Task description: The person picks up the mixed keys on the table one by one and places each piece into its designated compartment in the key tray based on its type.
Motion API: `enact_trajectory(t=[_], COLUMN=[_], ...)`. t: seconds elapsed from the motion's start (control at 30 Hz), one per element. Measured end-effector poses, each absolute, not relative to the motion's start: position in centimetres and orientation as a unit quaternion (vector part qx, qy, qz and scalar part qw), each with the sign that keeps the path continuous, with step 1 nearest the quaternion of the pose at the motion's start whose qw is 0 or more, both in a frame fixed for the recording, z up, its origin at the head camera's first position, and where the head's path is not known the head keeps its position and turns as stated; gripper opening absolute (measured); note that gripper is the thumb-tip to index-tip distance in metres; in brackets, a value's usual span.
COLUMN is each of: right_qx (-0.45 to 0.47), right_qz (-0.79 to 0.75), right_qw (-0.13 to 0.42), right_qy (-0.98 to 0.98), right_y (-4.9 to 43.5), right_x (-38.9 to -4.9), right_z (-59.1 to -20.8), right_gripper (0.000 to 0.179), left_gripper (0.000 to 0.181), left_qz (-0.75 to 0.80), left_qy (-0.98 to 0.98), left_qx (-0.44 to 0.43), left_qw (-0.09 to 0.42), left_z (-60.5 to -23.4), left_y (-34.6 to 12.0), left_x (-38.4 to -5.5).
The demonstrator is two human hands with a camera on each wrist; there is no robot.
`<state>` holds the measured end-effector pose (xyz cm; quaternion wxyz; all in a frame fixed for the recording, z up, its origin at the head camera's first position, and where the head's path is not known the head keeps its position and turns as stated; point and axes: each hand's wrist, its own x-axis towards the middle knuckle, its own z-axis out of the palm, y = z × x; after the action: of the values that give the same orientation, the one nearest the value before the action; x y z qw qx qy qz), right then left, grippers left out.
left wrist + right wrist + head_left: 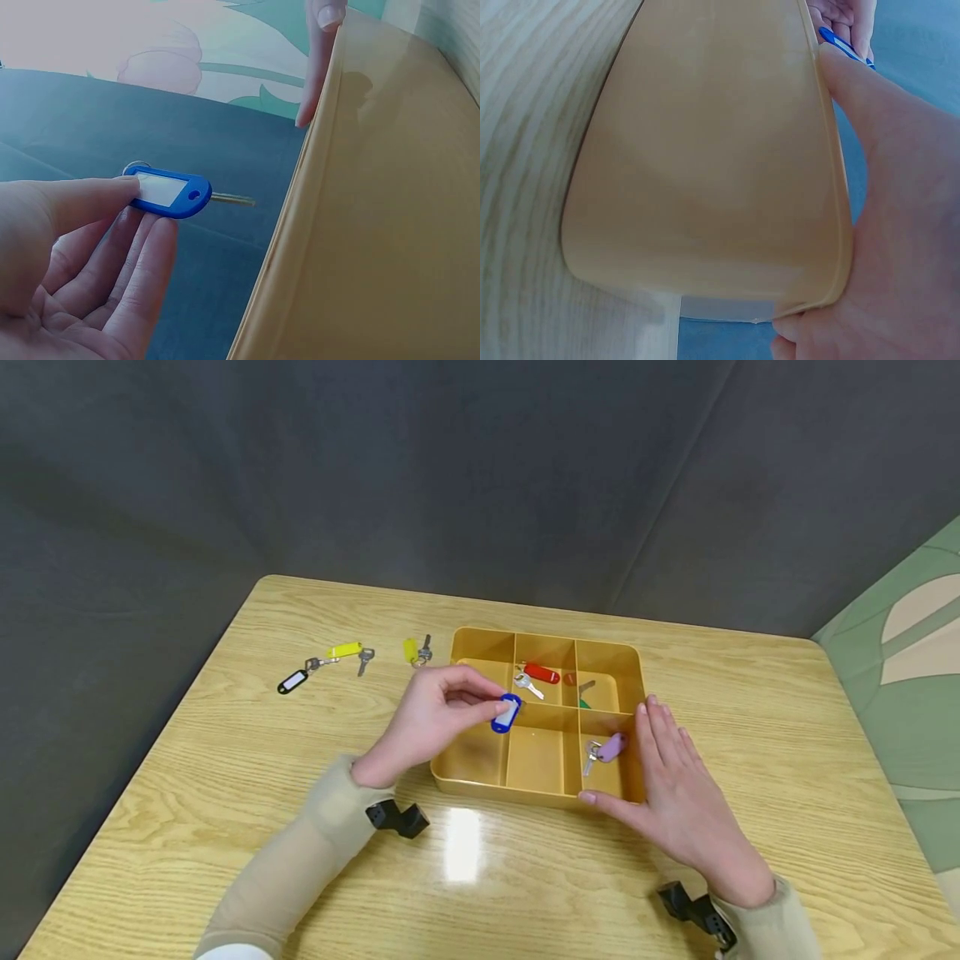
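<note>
My left hand (442, 710) pinches a blue key tag (506, 713) with a white label, held above the yellow divided box (487, 791). A key (234, 199) sticks out past the tag in the left wrist view. My right hand (678, 793) rests on the box's right side, fingers straight along the side wall and thumb at the front rim. Inside the box, a red key tag (542, 672) with a key lies in the back middle compartment. A purple key tag (612, 747) with a key is in the front right one, and a green tag (584, 703) shows partly at the back right.
Left of the box on the wooden table (225, 760) lie a black key tag (292, 682), a yellow key tag (345, 649) and another yellow tag (410, 650), with keys. A dark grey partition (480, 485) stands behind the table's far edge.
</note>
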<state>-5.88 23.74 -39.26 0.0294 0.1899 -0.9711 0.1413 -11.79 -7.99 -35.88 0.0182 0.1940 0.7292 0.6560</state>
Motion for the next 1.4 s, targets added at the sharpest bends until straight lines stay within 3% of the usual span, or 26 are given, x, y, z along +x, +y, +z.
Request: enact_trajectory(t=[1.07, 1.4], right_qx=[0.184, 0.186], right_qz=[0.146, 0.14], right_qw=[0.025, 0.027], right_qy=[-0.972, -0.972], right_y=[23.7, 23.7], right_x=[-5.8, -5.9], right_z=[-39.2, -39.2], right_gripper=[0.122, 0.122], left_gripper=[0.009, 0.042], left_qz=[0.639, 0.647], left_qy=[0.738, 0.725], left_qx=[0.202, 0.218], left_qw=[0.076, 0.085], left_z=[-37.1, -37.6], left_y=[-5.7, -5.6], left_x=[-11.2, -11.5])
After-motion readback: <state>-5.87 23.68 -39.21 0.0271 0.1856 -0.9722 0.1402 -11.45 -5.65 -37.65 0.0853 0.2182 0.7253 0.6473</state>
